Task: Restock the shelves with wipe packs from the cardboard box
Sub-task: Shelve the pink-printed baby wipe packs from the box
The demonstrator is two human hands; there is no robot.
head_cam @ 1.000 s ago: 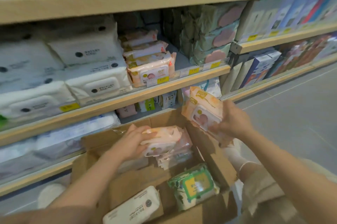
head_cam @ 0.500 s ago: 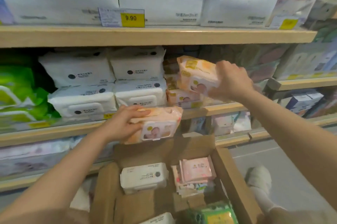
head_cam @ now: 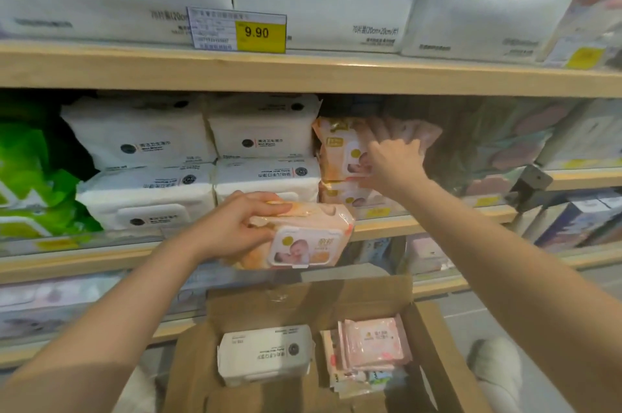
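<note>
Head view: right hand [head_cam: 392, 163] has now pushed its gripped orange pack [head_cam: 343, 150] onto the shelf [head_cam: 437, 220] stack. Left hand [head_cam: 232, 227] clutches the next pack [head_cam: 303, 237] below it, ready.

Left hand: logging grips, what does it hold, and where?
The left hand holds an orange baby wipe pack by its left end, fingers over the top.

One head-worn camera — close to the shelves [head_cam: 303, 76], facing forward and slightly down.

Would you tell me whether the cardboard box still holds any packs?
Yes. The cardboard box holds a white pack and pink packs.
</note>
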